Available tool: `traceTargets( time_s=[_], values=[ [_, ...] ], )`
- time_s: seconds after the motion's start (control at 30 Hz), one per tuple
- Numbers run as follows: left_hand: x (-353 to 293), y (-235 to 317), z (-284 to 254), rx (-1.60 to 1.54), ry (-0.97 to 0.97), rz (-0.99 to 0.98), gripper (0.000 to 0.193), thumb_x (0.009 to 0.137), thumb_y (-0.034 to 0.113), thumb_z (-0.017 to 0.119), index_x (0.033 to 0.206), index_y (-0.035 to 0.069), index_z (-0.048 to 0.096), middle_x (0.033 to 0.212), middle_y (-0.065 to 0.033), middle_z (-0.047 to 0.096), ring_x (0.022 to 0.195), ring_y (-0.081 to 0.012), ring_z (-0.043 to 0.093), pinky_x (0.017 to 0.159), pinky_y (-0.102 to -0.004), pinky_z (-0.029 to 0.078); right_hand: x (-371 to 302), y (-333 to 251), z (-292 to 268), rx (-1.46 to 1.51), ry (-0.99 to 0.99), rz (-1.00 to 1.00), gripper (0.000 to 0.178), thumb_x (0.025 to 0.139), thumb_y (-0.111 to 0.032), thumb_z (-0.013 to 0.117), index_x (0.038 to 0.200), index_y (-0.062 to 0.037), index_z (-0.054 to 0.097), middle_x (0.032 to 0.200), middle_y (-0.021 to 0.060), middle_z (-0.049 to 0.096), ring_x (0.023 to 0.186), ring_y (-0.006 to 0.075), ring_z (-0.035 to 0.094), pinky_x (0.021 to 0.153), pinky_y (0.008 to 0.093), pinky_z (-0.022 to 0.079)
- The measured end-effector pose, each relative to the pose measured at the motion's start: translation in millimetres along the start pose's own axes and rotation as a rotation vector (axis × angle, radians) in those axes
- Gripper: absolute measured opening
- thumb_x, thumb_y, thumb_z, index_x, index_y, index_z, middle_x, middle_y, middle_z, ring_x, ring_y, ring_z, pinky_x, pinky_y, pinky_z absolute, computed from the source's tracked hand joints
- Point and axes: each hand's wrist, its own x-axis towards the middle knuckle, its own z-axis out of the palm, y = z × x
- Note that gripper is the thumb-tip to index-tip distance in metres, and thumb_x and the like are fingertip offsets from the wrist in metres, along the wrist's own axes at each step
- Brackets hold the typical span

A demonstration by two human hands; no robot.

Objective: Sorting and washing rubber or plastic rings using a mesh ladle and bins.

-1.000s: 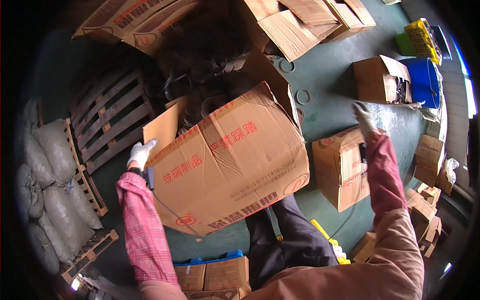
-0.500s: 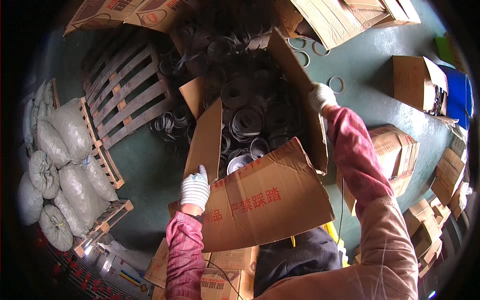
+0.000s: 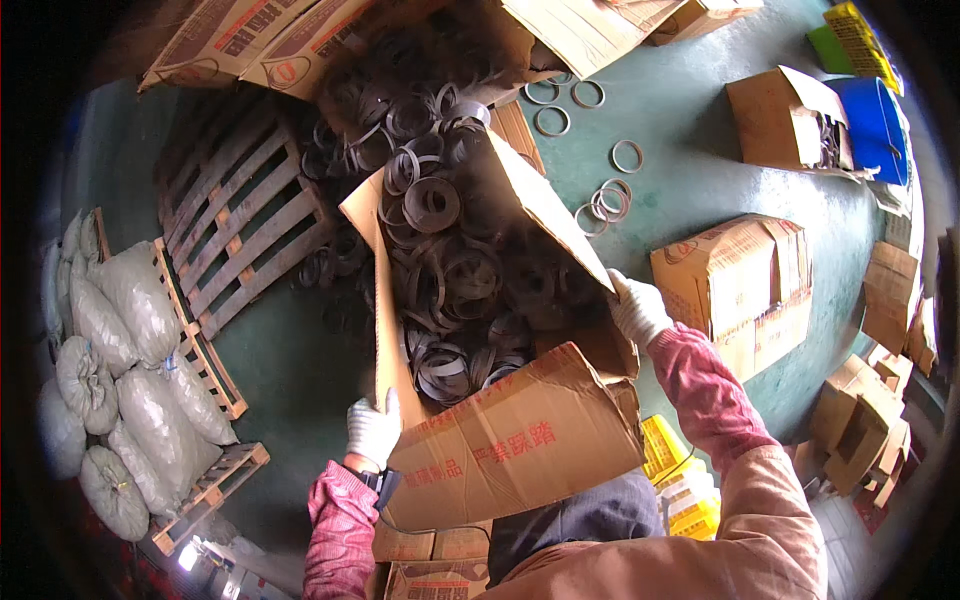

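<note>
Cardboard box gripped by both hands.

White knit gloves cover the left hand and right hand; the sleeves are pinkish-red, the left one plaid.

The green floor carries a wooden pallet, loose metal rings, cardboard boxes and grey sacks.
</note>
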Motion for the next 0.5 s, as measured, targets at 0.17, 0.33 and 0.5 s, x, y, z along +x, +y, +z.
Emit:
traceTargets(
  time_s=[0.17, 0.33, 0.5],
  values=[
    [-27, -37, -16, -0.138, 0.155, -0.027, 0.049, 0.089, 0.045, 0.071, 0.077, -0.003, 0.066, 0.07, -0.0181, 0.068, 0.063, -0.0375, 0.065, 0.06, -0.0448, 0.05, -44, -21, 13, 0.058, 0.099, -0.025, 0.024, 0.087, -0.01, 0.061, 0.111, -0.0109, 0.063, 0.083, 0.0204, 0.068, 0.079, 0.0411, 0.067, 0.07, 0.047, 0.054],
    [41, -317, -49, -0.828, 0.195, -0.476, 0.025, 0.09, 0.018, 0.072, 0.077, -0.002, 0.065, 0.063, -0.0037, 0.06, 0.052, -0.0155, 0.055, 0.049, -0.0373, 0.042, 106, -306, 199, 0.087, -0.052, -0.383, 0.025, 0.086, -0.014, 0.065, 0.11, -0.0088, 0.066, 0.088, 0.0227, 0.068, 0.085, 0.044, 0.065, 0.073, 0.0471, 0.053],
    [168, -629, -112, -0.704, 0.298, -0.486, 0.02, 0.088, 0.015, 0.076, 0.089, -0.002, 0.066, 0.071, -0.0061, 0.066, 0.054, -0.0161, 0.06, 0.049, -0.0326, 0.049, 227, -594, 377, 0.103, -0.069, -0.516, 0.01, 0.088, -0.011, 0.062, 0.095, -0.0066, 0.067, 0.081, 0.0212, 0.067, 0.077, 0.0412, 0.066, 0.068, 0.0439, 0.054]
  ],
)
